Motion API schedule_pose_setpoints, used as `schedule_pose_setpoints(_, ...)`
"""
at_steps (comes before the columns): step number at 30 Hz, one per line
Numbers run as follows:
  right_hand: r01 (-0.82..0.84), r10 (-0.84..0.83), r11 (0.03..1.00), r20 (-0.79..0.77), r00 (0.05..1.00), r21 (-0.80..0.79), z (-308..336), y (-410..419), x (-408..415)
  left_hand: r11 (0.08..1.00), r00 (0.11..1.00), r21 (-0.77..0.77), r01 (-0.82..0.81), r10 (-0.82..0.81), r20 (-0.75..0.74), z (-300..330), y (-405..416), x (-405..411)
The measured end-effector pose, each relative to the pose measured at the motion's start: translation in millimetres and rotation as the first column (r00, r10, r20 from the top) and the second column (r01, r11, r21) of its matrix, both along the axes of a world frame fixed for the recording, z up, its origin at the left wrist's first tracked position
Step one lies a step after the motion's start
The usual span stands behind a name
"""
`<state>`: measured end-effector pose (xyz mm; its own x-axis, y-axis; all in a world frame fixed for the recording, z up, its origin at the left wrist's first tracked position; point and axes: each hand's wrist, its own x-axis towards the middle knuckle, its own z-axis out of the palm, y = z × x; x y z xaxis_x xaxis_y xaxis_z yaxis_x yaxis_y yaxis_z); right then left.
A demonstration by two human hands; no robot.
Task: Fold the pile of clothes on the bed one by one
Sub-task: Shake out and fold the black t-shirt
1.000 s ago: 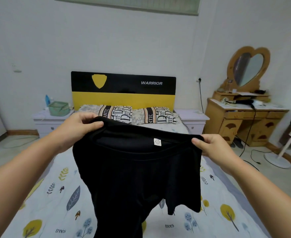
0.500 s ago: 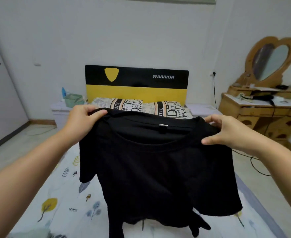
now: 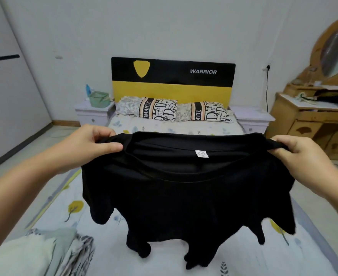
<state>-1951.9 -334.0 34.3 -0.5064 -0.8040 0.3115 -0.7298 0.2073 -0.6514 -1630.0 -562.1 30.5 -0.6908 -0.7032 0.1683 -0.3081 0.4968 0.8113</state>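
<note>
A black T-shirt (image 3: 186,198) hangs spread out in the air over the bed (image 3: 60,212), its neck opening and white label facing me. My left hand (image 3: 93,143) pinches its left shoulder between thumb and curled fingers. My right hand (image 3: 301,154) grips its right shoulder the same way. The shirt's hem and sleeves dangle just above the sheet. A heap of light green and striped clothes (image 3: 50,253) lies at the bed's near left corner.
Two patterned pillows (image 3: 158,108) lean at the black-and-yellow headboard (image 3: 172,80). White nightstands (image 3: 92,114) flank the bed, the left one holding a green basket. A wooden dressing table (image 3: 311,118) with a mirror stands at the right wall.
My hands have moved wider apart and lower, stretching the shirt flat across its shoulders. The view has tilted down, bringing the clothes heap at bottom left into sight.
</note>
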Motion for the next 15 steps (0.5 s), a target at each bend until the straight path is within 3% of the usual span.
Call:
schedule_pose_setpoints(9, -0.135, 0.134, 0.990, -0.029, 0.991, -0.046, -7, 64, 34, 0.984, 0.991, 0.137, 0.117, -0.107, -0.079, 1, 26, 71)
schedule_pose_setpoints(13, -0.070, 0.071, 0.997, 0.053, 0.996, -0.023, -11, 86, 18, 0.976, 0.983, 0.162, 0.144, -0.123, -0.135, 4, 29, 88)
schedule_pose_setpoints(15, -0.035, 0.036, 0.998, 0.010, 0.999, -0.046, -12, 81, 23, 0.976, 0.985, 0.181, 0.122, -0.097, -0.144, -1, 26, 82)
